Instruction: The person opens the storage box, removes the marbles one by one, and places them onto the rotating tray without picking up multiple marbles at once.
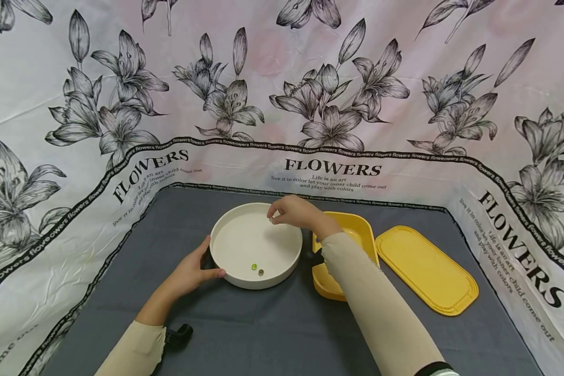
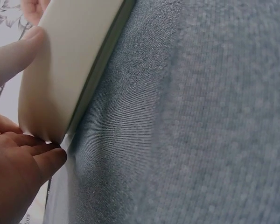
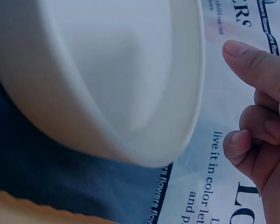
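Nearby, a beige left sleeve (image 1: 131, 351) and a beige right sleeve (image 1: 376, 308) reach in over the gray cloth-covered counter (image 1: 263, 334). Past its sleeve, the left hand (image 1: 191, 269) has its grip on a shallow white round dish (image 1: 249, 237), thumb at the rim and fingers low against the outer wall. On the dish's floor, toward the near rim, a green bead (image 1: 254, 267) and a brownish bead (image 1: 261, 272) lie close together, too small and round to show any direction. The dish rests on the counter with its mouth facing up; being circular, it has no long axis. To its right, a yellow box (image 1: 326, 288) runs lengthwise near to far, partly hidden by the right forearm; the flat yellow lid (image 1: 427, 270) beside it slants from far left to near right. Farther out, the right hand (image 1: 293, 213) hangs over the dish's far right side, its grip apparently released: thumb apart from loosely curled fingers, nothing visible between them. The step in hand seems to be handling beads at the steadied dish; the next move probably calls for clearing the rim and a light fingertip pinch. Behind everything hangs a lily-printed sheet (image 1: 244, 169).
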The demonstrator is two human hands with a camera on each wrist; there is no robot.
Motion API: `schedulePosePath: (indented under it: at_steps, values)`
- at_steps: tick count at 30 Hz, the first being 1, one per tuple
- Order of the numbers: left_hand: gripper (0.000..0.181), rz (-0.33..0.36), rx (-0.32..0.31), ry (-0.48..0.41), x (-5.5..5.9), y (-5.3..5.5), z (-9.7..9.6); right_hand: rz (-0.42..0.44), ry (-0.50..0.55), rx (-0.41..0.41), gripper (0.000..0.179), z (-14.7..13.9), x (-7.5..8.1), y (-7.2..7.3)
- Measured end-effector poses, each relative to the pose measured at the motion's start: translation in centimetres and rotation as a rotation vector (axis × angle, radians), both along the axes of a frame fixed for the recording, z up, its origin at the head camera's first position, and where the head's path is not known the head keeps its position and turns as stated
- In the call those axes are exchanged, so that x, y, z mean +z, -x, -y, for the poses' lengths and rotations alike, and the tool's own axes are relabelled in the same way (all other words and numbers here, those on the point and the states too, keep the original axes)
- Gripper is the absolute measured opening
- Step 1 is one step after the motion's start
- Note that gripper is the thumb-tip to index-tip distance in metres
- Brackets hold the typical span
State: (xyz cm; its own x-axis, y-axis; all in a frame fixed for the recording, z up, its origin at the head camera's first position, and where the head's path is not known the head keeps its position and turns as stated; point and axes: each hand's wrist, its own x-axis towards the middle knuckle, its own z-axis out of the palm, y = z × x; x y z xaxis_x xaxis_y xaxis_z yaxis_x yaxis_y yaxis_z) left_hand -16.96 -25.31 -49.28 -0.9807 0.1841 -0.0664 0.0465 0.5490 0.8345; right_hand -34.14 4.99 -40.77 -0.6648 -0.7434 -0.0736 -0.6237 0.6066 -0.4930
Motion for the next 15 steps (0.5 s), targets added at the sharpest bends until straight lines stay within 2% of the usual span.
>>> schedulePosePath:
  at_steps: [9,15]
  values:
    - [0.118,0.014,-0.002,-0.010,0.1,-0.4,-0.1,0.062,-0.017,-0.003,0.024,1.6,-0.8,0.2]
    - [0.121,0.008,0.002,-0.029,-0.1,-0.2,-0.1,0.058,-0.026,-0.010,0.029,1.6,-0.9,0.5]
